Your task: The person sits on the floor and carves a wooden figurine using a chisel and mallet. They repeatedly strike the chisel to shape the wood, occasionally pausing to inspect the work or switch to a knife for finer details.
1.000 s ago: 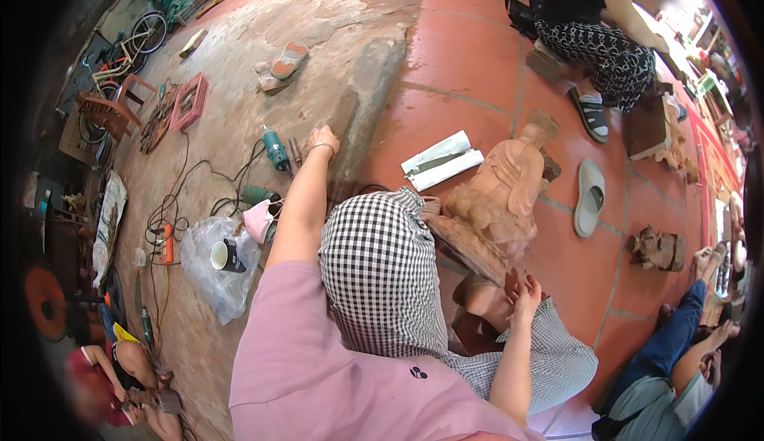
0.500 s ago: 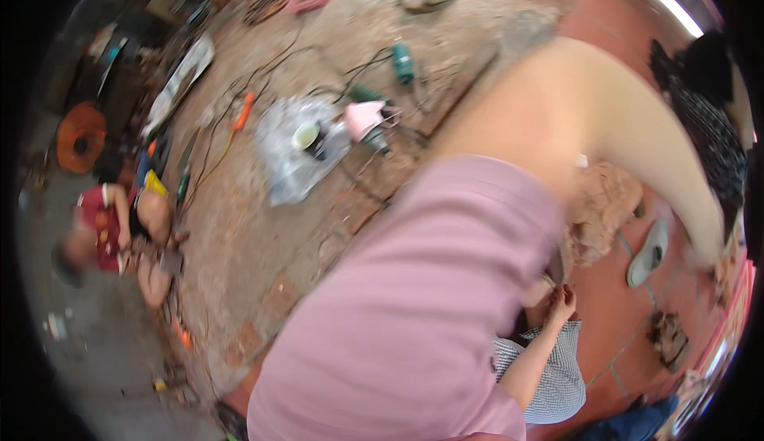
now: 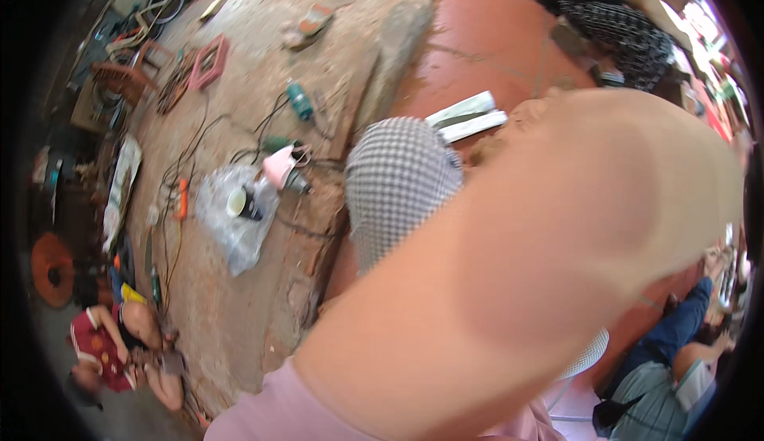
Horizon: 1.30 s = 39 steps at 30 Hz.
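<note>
My bare left arm (image 3: 493, 266), in a pink sleeve (image 3: 278, 405), is raised close across the view and bent sharply at the elbow. Its hand does not show. My right hand is out of sight as well, and what either hand holds cannot be seen. Beyond the arm is my knee in black-and-white checked cloth (image 3: 402, 174). A dark, narrow blade-like strip with white pieces (image 3: 469, 126) lies on the red tiles beside the knee. Part of a crumpled brown cloth (image 3: 497, 146) shows above the arm.
On the rough floor lie a plastic bag (image 3: 231, 238) with a cup (image 3: 243, 202), a pink mask (image 3: 280, 166), a green power tool (image 3: 299, 100), cables and an orange-handled tool (image 3: 183, 198). People sit at the lower left (image 3: 99, 345), upper right (image 3: 613, 27) and lower right (image 3: 664, 361).
The view has swung rightward and the floor things appear farther left. My left arm covers more of the lower right. My right hand, visible before near my lap, is hidden now.
</note>
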### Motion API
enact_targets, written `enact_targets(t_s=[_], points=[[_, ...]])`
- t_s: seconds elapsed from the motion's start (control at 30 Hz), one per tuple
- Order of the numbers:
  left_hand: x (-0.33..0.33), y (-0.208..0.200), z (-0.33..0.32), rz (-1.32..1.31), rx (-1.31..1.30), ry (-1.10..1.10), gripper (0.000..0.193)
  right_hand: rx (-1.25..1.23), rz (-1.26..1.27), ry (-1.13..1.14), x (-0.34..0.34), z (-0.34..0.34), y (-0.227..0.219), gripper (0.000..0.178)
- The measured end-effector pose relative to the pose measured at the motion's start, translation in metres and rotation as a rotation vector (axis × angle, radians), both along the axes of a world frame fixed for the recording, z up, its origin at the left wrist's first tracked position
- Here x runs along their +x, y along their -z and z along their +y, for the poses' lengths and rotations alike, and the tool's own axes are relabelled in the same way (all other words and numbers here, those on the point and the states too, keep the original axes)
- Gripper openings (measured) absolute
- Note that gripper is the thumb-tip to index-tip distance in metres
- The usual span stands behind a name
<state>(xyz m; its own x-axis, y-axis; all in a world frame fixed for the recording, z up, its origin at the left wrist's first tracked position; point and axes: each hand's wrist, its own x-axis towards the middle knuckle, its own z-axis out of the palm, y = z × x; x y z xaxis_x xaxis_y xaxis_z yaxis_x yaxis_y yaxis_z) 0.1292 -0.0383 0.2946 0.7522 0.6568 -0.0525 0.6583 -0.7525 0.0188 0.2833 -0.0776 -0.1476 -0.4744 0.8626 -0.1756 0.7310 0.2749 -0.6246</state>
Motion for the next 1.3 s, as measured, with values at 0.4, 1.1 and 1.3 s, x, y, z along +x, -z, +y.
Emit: enact_targets(t_s=[0.4,1.1,1.3], points=[[-0.142,0.151,0.05,0.536,-0.312,-0.62,0.034,0.152,0.317,0.163,-0.009,-0.019,-0.031,0.038],[-0.195,0.23,0.044,0.396,-0.577,-0.608,0.03,0.101,0.561,0.184,-0.023,-0.014,-0.064,0.031],[-0.212,0.218,0.047,0.235,-0.527,-0.686,0.031,0.082,0.439,0.254,-0.011,-0.001,-0.051,0.022]])
